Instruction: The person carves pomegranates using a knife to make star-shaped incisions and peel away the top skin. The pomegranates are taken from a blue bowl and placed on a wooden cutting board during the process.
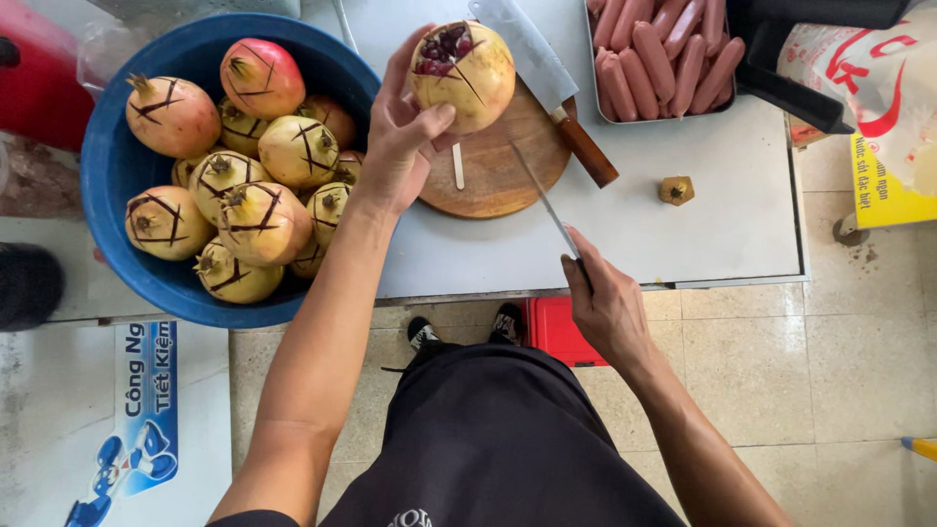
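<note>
My left hand [402,137] holds up a yellow pomegranate [470,73] with its crown cut away, dark red seeds showing at the top and score lines down its skin. It hovers over a round wooden cutting board [498,166]. My right hand [605,303] grips a thin paring knife [547,200], blade pointing up toward the fruit. The cut-off crown [675,189] lies on the table to the right. A blue basin [127,171] at the left holds several scored pomegranates [264,220].
A large cleaver [542,68] rests on the board's far side. A metal tray of pink sausages [664,54] stands at the back right beside a printed plastic bag [878,107]. A red stool [556,332] stands under the white table [703,234], above a tiled floor.
</note>
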